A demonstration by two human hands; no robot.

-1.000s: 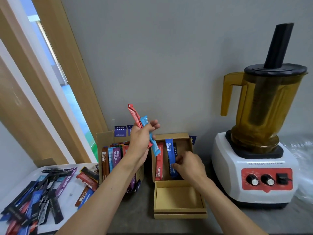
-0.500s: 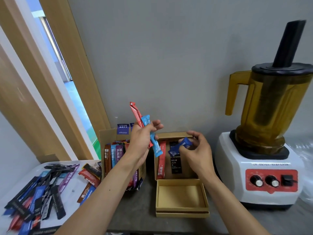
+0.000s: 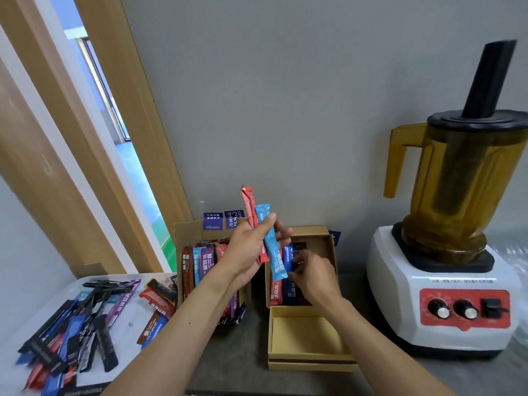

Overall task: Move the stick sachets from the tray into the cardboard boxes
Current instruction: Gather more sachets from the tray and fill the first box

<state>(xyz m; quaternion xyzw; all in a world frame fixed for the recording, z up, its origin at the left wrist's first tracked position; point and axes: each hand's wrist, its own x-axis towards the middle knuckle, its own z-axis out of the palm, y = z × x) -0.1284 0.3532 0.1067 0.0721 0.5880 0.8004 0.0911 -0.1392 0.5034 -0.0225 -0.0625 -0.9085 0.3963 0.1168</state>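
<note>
currently: left hand (image 3: 251,252) grips red sachet (image 3: 248,204) and blue sachet (image 3: 271,247) upright, beside box (image 3: 328,241); right hand (image 3: 314,278) pinches navy sachet (image 3: 288,252) inside it. rest on tray (image 3: 128,324). risk: loose fanned grip, one likely slips to worktop.

R hand (image 3: 313,277): fingertips hidden behind lt-blue sachet (image 3: 273,252); grip on dk-blue sachet (image 3: 288,255) at those tips undeterminable. L hand (image 3: 248,252) fingers cover red sachet (image 3: 247,204) mid-length. Sachet print too small to read. Tray (image 3: 134,335), left of fingers, cut by left/btm edges; blender (image 3: 445,281), right of fingers, by right edge.
</note>
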